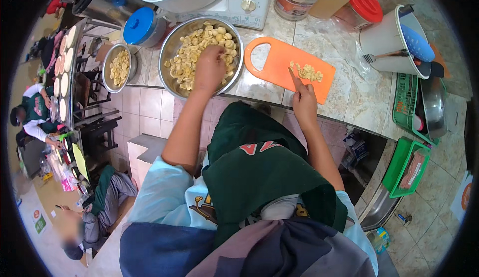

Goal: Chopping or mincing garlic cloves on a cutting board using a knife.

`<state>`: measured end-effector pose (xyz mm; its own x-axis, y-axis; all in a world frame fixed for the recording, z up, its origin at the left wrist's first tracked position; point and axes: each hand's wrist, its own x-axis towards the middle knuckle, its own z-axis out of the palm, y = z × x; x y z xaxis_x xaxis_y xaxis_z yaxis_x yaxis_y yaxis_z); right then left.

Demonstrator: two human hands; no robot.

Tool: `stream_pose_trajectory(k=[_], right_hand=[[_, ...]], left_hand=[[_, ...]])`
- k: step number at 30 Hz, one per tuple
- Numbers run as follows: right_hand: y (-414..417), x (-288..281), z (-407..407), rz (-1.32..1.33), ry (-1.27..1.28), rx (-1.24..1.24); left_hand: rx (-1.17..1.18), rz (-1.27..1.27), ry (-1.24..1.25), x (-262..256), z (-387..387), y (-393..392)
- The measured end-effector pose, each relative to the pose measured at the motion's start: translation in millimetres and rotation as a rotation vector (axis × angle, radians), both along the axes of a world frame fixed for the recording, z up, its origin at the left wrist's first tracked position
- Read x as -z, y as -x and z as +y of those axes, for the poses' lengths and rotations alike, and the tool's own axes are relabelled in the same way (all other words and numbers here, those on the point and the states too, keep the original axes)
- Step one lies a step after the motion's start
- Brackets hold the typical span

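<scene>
My left hand [210,67] is inside a large steel bowl [164,75] of pale button mushrooms [187,54], some whole and some sliced. Its fingertips are bent down among them, so whether they grip a piece is hidden. In my right hand [306,103] is a knife [293,75], its blade over an orange cutting board [278,58]. Beside the blade, a small heap of mushroom slices [311,72] lies on the board. To the left of the large bowl, a smaller steel bowl [133,69] holds more slices.
Behind the bowl stand a Bosch mixer [245,6] and a blue-lidded jug [139,25]. A white bucket of utensils [381,39], a green basket [406,105] and a green tray [393,176] line the right. Two other people are at left, near a table with round dough bases [64,84].
</scene>
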<state>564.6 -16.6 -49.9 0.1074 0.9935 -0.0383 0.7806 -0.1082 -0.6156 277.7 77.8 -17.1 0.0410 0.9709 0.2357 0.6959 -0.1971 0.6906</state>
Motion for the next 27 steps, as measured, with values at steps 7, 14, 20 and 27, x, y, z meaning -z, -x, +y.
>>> stream_pose_trajectory(k=[7, 14, 20, 27], right_hand=[[3, -4, 3, -0.012, -0.051, -0.053], [0, 6, -2, 0.002, -0.030, 0.021], [-2, 0, 3, -0.009, -0.062, 0.050], [0, 7, 4, -0.059, -0.143, 0.057]], left_hand=[[0.277, 0.200, 0.171, 23, 4, 31], [0.162, -0.014, 0.080, -16, 3, -2], [0.357, -0.184, 0.110, -5, -4, -109], [0.427, -0.106, -0.046, 57, -4, -140]])
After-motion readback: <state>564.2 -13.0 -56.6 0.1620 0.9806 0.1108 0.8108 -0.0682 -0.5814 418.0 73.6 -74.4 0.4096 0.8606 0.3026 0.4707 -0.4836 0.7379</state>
